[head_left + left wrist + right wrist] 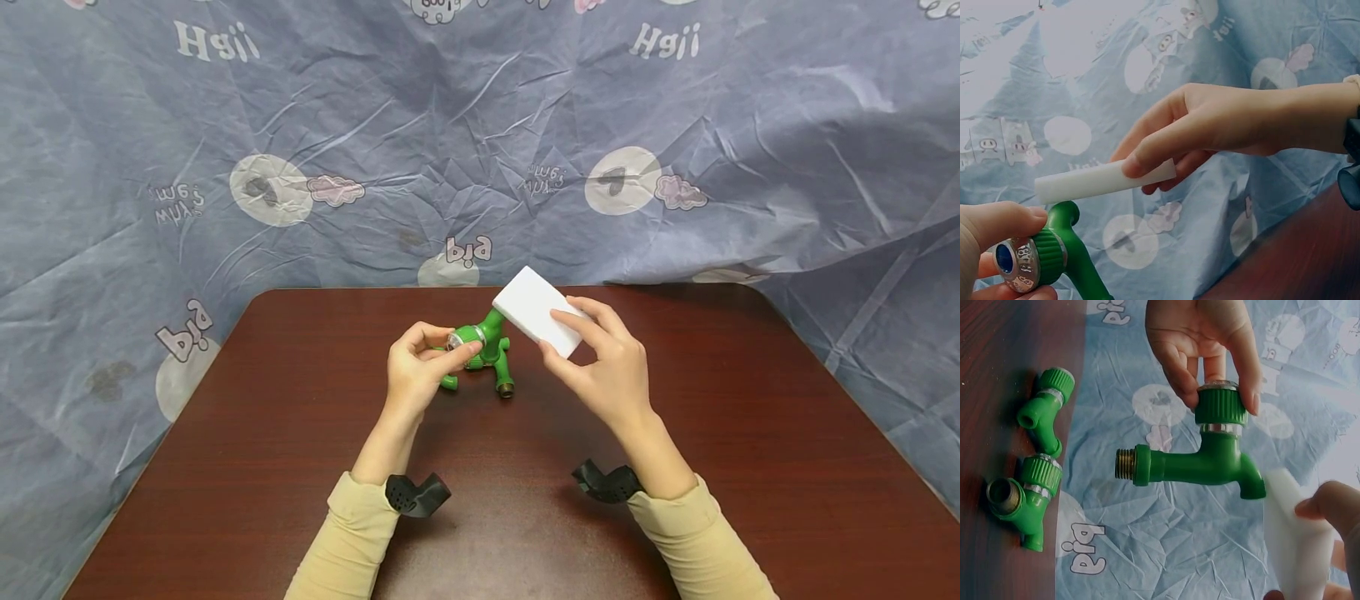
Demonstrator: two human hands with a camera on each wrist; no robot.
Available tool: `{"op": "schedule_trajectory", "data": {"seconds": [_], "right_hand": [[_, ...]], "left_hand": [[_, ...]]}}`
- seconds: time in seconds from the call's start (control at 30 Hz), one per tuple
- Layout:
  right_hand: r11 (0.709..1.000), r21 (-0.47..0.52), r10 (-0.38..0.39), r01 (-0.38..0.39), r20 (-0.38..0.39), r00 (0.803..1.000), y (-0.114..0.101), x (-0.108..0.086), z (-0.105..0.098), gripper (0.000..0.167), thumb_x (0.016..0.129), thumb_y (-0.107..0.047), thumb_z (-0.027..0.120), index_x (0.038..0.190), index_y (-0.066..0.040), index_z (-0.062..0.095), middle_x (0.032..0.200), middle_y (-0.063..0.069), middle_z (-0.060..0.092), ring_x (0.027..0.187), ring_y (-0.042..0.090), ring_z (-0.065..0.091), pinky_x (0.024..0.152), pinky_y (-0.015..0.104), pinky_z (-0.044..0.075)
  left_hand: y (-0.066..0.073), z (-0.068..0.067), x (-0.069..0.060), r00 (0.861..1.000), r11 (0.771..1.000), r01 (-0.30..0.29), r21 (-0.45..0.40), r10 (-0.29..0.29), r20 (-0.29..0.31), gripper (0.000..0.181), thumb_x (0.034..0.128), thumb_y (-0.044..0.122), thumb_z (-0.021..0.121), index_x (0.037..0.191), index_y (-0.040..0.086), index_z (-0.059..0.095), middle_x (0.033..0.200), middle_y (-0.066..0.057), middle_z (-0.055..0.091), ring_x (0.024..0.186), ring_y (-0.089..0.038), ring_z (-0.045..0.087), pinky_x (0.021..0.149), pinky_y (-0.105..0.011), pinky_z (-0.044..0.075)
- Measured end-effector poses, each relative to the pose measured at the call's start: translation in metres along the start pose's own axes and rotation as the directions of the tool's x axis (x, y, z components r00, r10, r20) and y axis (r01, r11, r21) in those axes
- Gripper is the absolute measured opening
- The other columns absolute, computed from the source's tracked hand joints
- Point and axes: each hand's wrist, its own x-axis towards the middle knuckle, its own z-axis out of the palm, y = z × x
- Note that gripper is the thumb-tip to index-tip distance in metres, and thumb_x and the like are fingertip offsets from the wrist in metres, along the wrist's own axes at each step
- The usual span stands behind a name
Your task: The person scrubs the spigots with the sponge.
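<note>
My left hand [407, 371] pinches the ribbed knob of a green plastic tap [1179, 467], holding it above the table. The tap has a silver collar, a brass-coloured threaded inlet and a silver cap with a blue centre. In my right hand [617, 375] is a white block-shaped sponge [534, 307], gripped between thumb and fingers. One end of the sponge lies at the tap's spout and seems to touch it in the right wrist view. My left hand hides part of the knob in the head view.
Two more green taps, one upper [1047, 411] and one lower [1034, 500] in the right wrist view, rest on the dark red-brown table [300, 483]. A crumpled blue printed cloth [480, 150] hangs behind the table.
</note>
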Motion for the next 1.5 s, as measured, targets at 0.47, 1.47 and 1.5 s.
{"op": "schedule_trajectory", "data": {"seconds": [0.47, 1.47, 1.5], "right_hand": [[0.994, 0.009, 0.108, -0.108, -0.003, 0.994, -0.002, -0.003, 0.003, 0.029, 0.069, -0.019, 0.078, 0.097, -0.010, 0.074, 0.103, 0.005, 0.067, 0.089, 0.022, 0.064, 0.066, 0.035, 0.049], [0.997, 0.076, -0.011, 0.005, 0.072, 0.997, -0.005, -0.002, 0.002, 0.027, 0.071, -0.017, 0.075, 0.098, -0.012, 0.075, 0.104, 0.004, 0.066, 0.092, 0.020, 0.063, 0.070, 0.025, 0.048], [0.998, 0.057, -0.004, 0.000, 0.062, 0.998, -0.003, -0.001, 0.001, 0.027, 0.071, -0.017, 0.075, 0.098, -0.012, 0.075, 0.104, 0.005, 0.067, 0.091, 0.020, 0.064, 0.068, 0.027, 0.048]], "left_hand": [[-0.003, -0.003, 0.003, 1.000, 0.995, -0.002, -0.102, 0.006, 0.031, 0.027, 0.0757, -0.001, 0.075, 0.098, -0.002, 0.060, 0.088, -0.012, 0.061, 0.070, -0.018, 0.068, 0.065, -0.034, 0.057], [0.013, 0.003, -0.005, 0.989, 0.992, 0.024, 0.126, -0.042, 0.145, 0.046, 0.0636, -0.009, 0.081, 0.107, -0.001, 0.068, 0.100, -0.013, 0.068, 0.078, -0.021, 0.067, 0.064, -0.025, 0.054], [0.013, 0.003, -0.005, 0.988, 0.992, 0.020, 0.123, -0.038, 0.148, 0.047, 0.0635, -0.009, 0.081, 0.108, -0.001, 0.067, 0.100, -0.013, 0.068, 0.078, -0.020, 0.067, 0.063, -0.025, 0.054]]}}
